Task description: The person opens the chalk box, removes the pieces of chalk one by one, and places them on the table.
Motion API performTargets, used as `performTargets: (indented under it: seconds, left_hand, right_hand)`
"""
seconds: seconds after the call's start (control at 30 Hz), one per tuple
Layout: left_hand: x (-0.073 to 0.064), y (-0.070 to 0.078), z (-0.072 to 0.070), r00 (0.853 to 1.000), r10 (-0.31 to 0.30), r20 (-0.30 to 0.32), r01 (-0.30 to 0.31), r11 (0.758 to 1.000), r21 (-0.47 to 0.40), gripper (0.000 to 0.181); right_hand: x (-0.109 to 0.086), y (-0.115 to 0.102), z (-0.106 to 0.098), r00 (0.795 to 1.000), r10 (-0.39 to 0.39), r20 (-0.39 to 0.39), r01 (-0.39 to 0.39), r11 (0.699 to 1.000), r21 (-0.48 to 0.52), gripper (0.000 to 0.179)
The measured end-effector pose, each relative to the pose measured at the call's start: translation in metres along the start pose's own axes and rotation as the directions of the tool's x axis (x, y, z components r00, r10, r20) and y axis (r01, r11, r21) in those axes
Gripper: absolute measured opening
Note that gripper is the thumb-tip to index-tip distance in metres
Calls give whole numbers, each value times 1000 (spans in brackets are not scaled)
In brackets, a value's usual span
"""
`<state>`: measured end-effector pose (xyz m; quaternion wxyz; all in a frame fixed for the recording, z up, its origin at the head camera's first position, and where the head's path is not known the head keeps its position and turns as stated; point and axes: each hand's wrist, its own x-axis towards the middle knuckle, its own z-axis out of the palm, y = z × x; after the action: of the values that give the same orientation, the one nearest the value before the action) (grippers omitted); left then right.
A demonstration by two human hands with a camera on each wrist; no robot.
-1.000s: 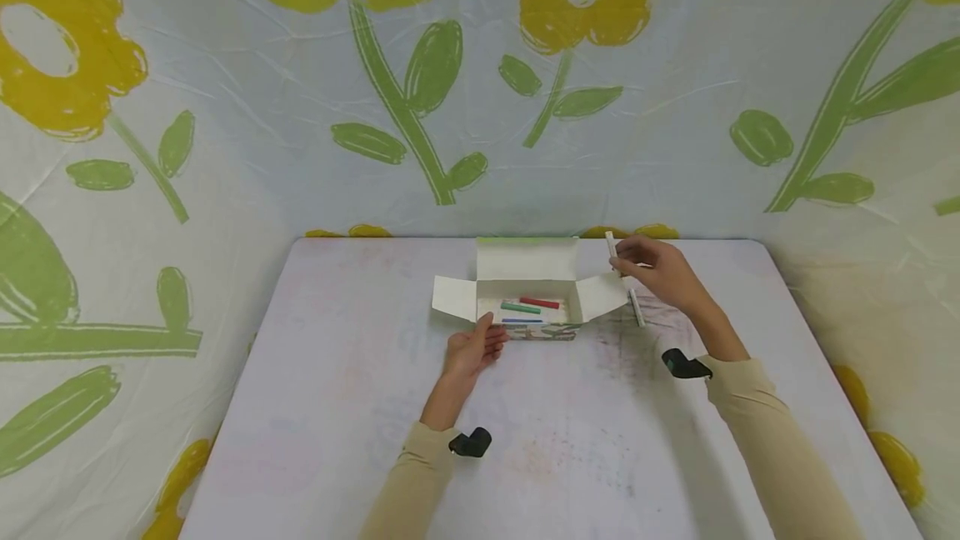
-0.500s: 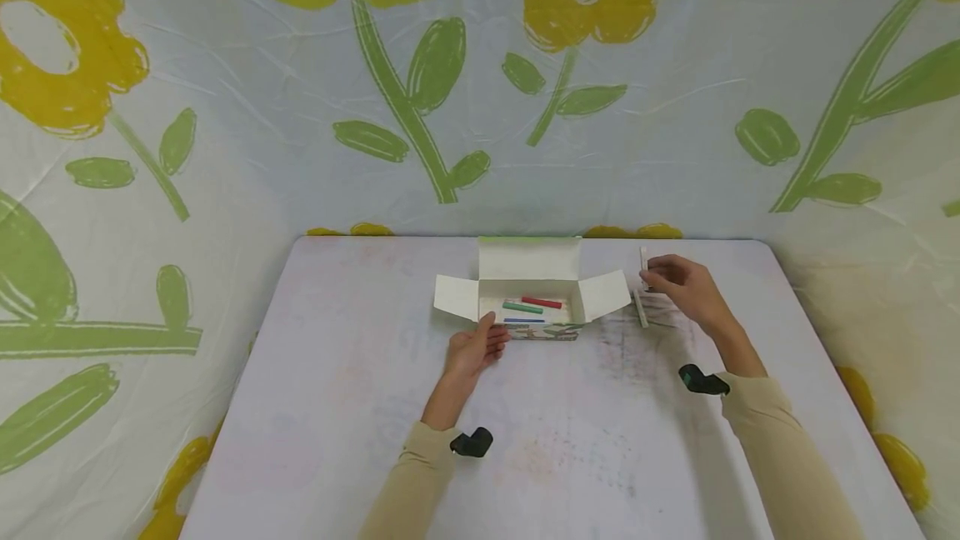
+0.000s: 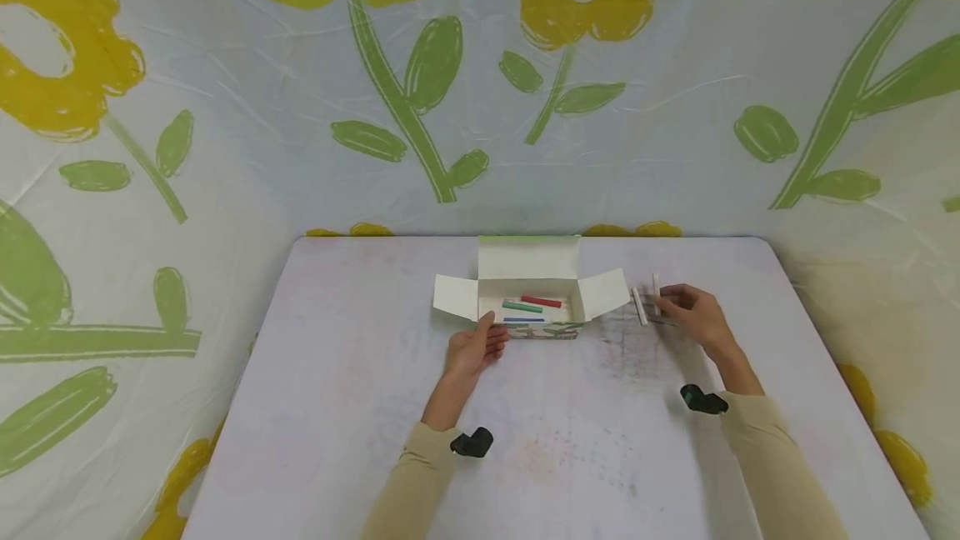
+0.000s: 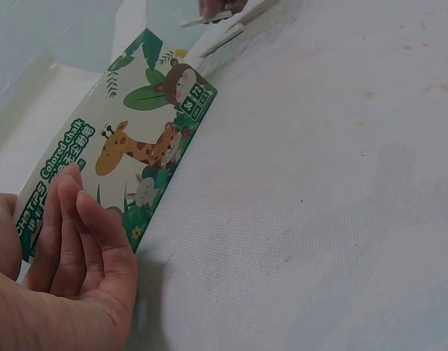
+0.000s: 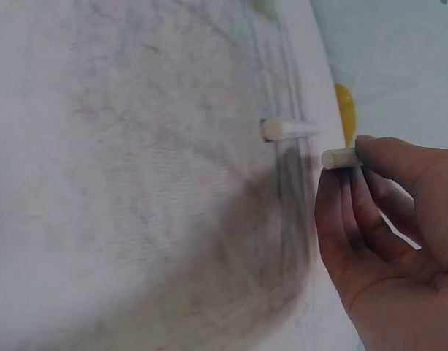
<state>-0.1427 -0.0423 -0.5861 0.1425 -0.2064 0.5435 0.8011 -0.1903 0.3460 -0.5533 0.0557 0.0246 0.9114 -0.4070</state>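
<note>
White chalk (image 3: 656,282) (right hand (image 3: 696,315) pinching) points lengthwise toward the backdrop (image 3: 660,140).

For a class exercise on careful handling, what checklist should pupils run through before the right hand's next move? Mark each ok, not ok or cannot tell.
1. Right hand pinches a white stick: ok.
2. Left hand grips the box: ok.
3. Box lid open: ok.
4. Pinched white stick apart from the second white stick on the table: ok.
5. Pinched white stick's lower end touching the table: cannot tell.
</note>
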Motion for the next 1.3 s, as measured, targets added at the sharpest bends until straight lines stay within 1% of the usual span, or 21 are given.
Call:
performTargets:
  seconds: [0.1, 0.27, 0.43, 0.57, 0.67, 0.87, 1.0, 1.13, 1.3]
  left_hand:
    - [0, 0, 0, 1000, -3, 8, 3, 1000, 4, 50]
    - [0, -1, 0, 1000, 1, 6, -1, 1000, -2, 51]
    - [0, -2, 0, 1000, 3, 1, -3, 1000, -4, 50]
    - [1, -3, -1, 1000, 1, 1, -1, 1000, -10, 50]
    - [2, -3, -1, 1000, 1, 0, -1, 1000, -6, 51]
    - [3, -4, -1, 1000, 2, -1, -2, 1000, -10, 51]
    - [2, -3, 0, 1000, -2, -6, 1, 1000, -11, 49]
    - [1, -1, 1, 1000, -3, -11, 3, 1000, -8, 49]
    - [2, -1, 0, 1000, -12, -17, 12, 1000, -10, 50]
  right_hand:
    - [-1, 7, 3, 1000, 15, 1, -15, 999, -31, 47]
    - [-1, 14, 7, 1000, -11, -4, 11, 998, -58, 41]
    - [0, 11, 9, 999, -46, -26, 43, 995, -94, 35]
    - [1, 6, 8, 998, -43, -43, 38, 993, -110, 35]
    - [3, -1, 6, 997, -46, -55, 40, 993, -108, 37]
    - [4, -21, -2, 989, -125, -76, 116, 988, -105, 35]
    - [6, -38, -7, 976, -196, -96, 186, 977, -106, 32]
    - [8, -54, -11, 955, -279, -105, 270, 958, -92, 27]
    - [10, -77, -11, 940, -327, -96, 322, 944, -68, 25]
